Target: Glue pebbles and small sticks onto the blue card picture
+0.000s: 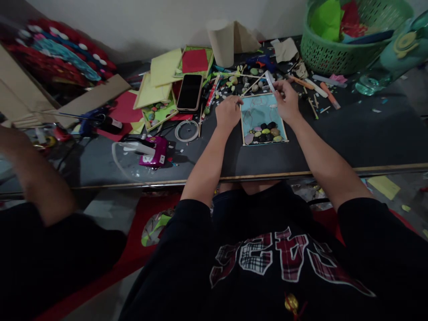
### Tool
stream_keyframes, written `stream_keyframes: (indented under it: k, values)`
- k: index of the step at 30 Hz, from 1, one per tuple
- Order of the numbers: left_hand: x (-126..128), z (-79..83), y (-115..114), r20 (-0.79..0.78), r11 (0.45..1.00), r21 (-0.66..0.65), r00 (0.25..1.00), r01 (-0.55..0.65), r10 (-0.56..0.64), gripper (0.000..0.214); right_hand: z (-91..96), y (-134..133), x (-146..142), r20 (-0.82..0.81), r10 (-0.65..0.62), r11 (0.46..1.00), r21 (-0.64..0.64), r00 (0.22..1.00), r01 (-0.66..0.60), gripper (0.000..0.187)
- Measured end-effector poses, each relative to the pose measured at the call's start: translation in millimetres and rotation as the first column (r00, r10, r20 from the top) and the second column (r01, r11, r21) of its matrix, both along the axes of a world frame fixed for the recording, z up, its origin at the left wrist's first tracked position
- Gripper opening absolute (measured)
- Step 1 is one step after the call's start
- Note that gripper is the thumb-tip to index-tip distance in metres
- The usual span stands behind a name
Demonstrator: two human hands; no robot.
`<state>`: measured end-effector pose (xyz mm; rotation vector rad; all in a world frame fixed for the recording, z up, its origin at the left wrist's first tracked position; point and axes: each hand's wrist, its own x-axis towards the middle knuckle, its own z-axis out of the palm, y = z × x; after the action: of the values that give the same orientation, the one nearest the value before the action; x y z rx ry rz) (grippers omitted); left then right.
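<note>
Dark, littered worktop [351,138] against pale wall [150,22]. Framed blue panel [257,115] lies near its front edge. Right hand [287,100] pinches a slim white object [269,81], identity unclear; left hand [229,111] at panel's corner, cannot tell whether gripping. Co-worker's hand [9,141] cut off, left.

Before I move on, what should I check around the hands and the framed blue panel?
1. Left hand at the panel's far left corner: ok.
2. Right hand holding the slim white item: ok.
3. Panel lying on the table: ok.
4. Stones grouped along the panel's near side: ok; whether they are stuck down: cannot tell.
5. Space beyond the panel's far edge uncluttered: not ok, loose pebbles lie there.
</note>
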<state>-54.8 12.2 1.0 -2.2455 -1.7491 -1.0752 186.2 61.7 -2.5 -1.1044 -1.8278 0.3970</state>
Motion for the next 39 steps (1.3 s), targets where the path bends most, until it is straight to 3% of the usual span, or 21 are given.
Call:
stream_keyframes:
  k: [4, 9, 14, 21, 29, 36, 39]
  values:
    - [0.6, 3.2, -3.7, 0.015, 0.986, 0.133, 0.995, 0.101, -0.104, 0.044, -1.1, -7.2, -11.9, -0.108, 0.151, 0.986, -0.049, 0.983, -0.157, 0.054]
    - [14.7, 12.9, -14.3, -0.017, 0.963, 0.083, 0.966, 0.258, -0.257, 0.059, 3.8, -21.2, -23.3, -0.14, 0.21, 0.971, -0.083, 0.968, -0.223, 0.07]
    - [20.8, 9.2, -11.2, -0.037, 0.934, 0.06, 0.936, 0.353, -0.351, 0.066, 5.3, -26.7, -29.9, -0.18, 0.232, 0.964, -0.084, 0.956, -0.25, 0.074]
    - [20.7, 11.3, -11.4, -0.003, 0.936, 0.013, 0.936, 0.351, -0.351, 0.061, 11.4, -33.7, -30.2, -0.177, 0.255, 0.954, -0.113, 0.951, -0.277, 0.074]
    - [30.2, 24.4, -25.8, -0.044, 0.948, -0.045, 0.947, 0.315, -0.317, 0.055, 15.8, -36.4, -28.6, -0.076, 0.137, 0.983, -0.116, 0.988, -0.145, 0.06]
    - [32.7, 25.5, -29.0, -0.019, 0.942, -0.124, 0.949, 0.311, -0.316, 0.052, 19.4, -39.3, -27.2, -0.023, 0.084, 0.99, -0.116, 0.996, -0.086, 0.056]
    - [33.5, 23.9, -27.7, 0.004, 0.951, -0.097, 0.955, 0.294, -0.295, 0.054, 19.3, -39.9, -27.3, -0.036, 0.1, 0.988, -0.115, 0.994, -0.104, 0.054]
